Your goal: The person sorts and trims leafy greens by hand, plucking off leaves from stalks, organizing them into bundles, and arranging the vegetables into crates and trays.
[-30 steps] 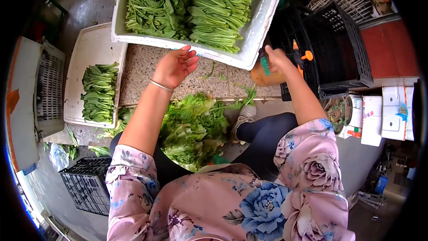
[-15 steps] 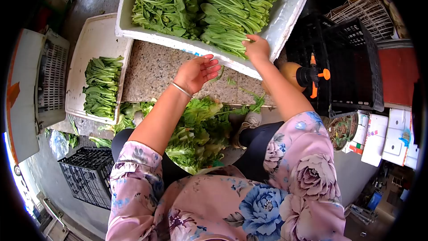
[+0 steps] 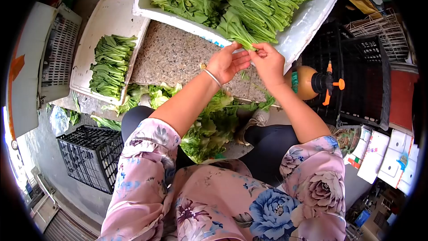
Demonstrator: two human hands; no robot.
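My right hand pinches the stem ends of a small bunch of leafy greens at the near rim of a white foam box. The leaves of that bunch still lie over the box. Close beside it, my left hand is palm up with its fingers stretched out, its thumb by the stems; whether it touches them I cannot tell. Inside the box, more leafy greens lie in two rows, stems toward the right.
At left, a white foam lid bears a row of greens. Trimmed leaves are heaped between my legs. A black crate stands lower left. A sprayer bottle and black crates stand at right.
My right hand has drawn some greens toward the box's near rim. My left hand has moved right, up to the stems. The view has shifted, so the scene sits farther right.
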